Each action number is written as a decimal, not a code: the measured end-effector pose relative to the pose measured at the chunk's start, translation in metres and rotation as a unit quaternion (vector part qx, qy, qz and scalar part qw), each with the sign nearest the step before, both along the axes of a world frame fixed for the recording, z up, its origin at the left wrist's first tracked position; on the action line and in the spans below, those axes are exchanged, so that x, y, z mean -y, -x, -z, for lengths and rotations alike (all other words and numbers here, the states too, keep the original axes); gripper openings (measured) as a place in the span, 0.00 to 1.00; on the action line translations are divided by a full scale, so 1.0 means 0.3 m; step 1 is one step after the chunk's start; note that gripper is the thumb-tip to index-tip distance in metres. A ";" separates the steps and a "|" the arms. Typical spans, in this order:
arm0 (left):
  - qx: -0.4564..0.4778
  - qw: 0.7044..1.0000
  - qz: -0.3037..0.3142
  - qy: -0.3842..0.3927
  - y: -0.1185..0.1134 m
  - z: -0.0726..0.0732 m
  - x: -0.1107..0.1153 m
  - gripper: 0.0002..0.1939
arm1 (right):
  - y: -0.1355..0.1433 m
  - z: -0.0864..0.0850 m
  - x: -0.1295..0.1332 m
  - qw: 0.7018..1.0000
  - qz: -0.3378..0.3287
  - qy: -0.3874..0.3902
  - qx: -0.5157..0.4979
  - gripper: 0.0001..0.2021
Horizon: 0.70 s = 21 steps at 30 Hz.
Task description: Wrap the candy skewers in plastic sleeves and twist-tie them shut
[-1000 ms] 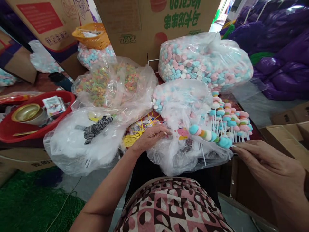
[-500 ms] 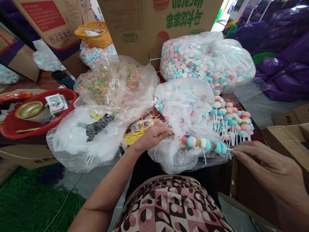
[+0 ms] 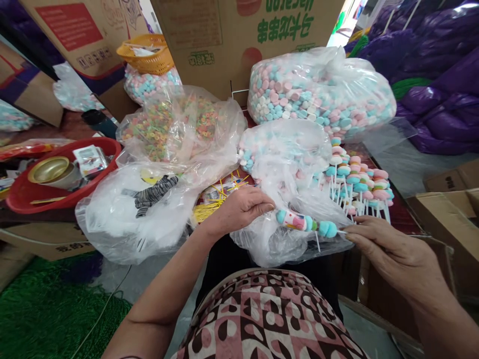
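Note:
A marshmallow skewer (image 3: pixel 328 229) in blue, green and pink is held out level over a clear plastic bag. My right hand (image 3: pixel 389 249) is closed, pinching the white stick at its right end. A clear printed wrapper (image 3: pixel 294 220) lies around the skewer's left part. My left hand (image 3: pixel 247 207) is closed in a pinch at the wrapper's left end; the see-through film between the fingertips is hard to make out. Finished-looking marshmallow skewers (image 3: pixel 361 182) lie piled beyond my right hand, their white sticks toward me. Yellow twist ties (image 3: pixel 207 210) lie beyond my left wrist.
Bags of loose marshmallows (image 3: pixel 288 94) stand at the back. A bag of ring-shaped candies (image 3: pixel 168 127) is left of centre, with a grey striped sleeve (image 3: pixel 155 193) on a bag before it. A red basin (image 3: pixel 18 194) sits at left; an open carton (image 3: pixel 449 214) at right.
My right hand has moved left with the skewer. The printed wrapper now covers more of the skewer's left part. My left hand has shifted slightly right, still pinching.

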<state>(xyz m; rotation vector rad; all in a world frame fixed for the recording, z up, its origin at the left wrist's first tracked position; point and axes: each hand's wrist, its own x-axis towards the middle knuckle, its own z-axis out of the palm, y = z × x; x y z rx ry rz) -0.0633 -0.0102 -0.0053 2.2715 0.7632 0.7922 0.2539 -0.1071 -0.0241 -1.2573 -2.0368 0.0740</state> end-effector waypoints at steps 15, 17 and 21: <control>0.490 0.724 0.061 0.482 -0.086 -0.006 0.066 0.44 | 0.198 0.080 0.049 0.888 0.094 0.228 -0.387 0.08; 0.529 0.702 0.053 0.474 -0.115 -0.003 0.081 0.47 | 0.230 0.095 0.047 0.861 0.094 0.247 -0.434 0.09; 0.568 0.690 0.051 0.446 -0.160 -0.009 0.092 0.42 | 0.272 0.119 0.048 0.829 0.089 0.272 -0.480 0.11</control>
